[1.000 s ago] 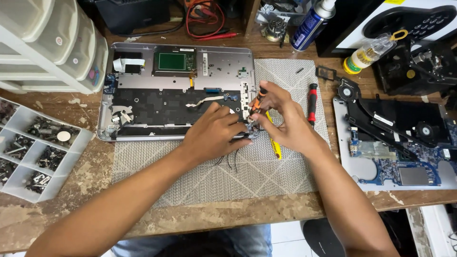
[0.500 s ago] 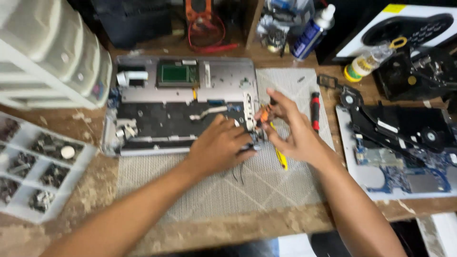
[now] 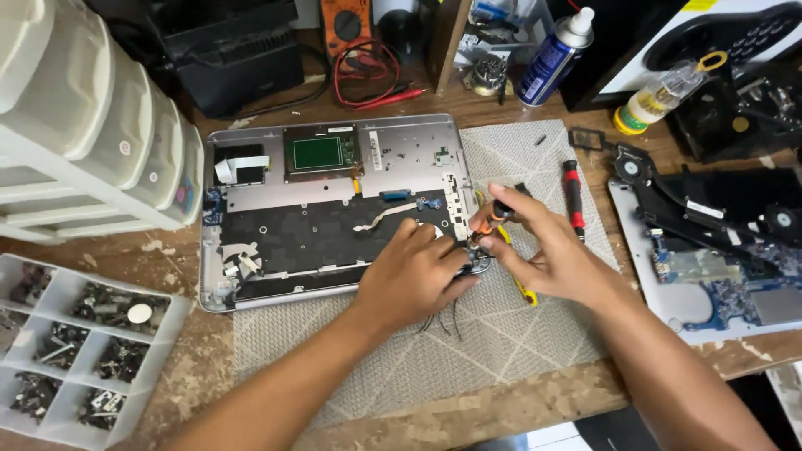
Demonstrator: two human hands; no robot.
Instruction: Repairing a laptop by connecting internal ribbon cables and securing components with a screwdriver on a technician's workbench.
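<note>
An opened silver laptop base (image 3: 251, 199) lies on a grey mat (image 3: 518, 334), its black inner sheet and a green board showing. My left hand (image 3: 413, 276) rests on the base's near right corner, fingers bent over a small dark part with thin black wires trailing toward me. My right hand (image 3: 547, 250) holds a small orange-and-black screwdriver (image 3: 493, 215), tip pointing down at that same corner. A yellow tool (image 3: 520, 280) lies partly under my right hand.
A red-and-black screwdriver (image 3: 572, 196) lies on the mat to the right. A motherboard with fans (image 3: 718, 242) sits at the right. A clear tray of screws (image 3: 75, 334) is at the left, white drawers (image 3: 92, 134) behind it. Spray can (image 3: 551, 58), small bottle (image 3: 660, 96), multimeter leads (image 3: 368, 75) at the back.
The camera view shifted so the laptop now sits more to the centre. Both hands stay at the laptop's right corner, with the screwdriver still held there.
</note>
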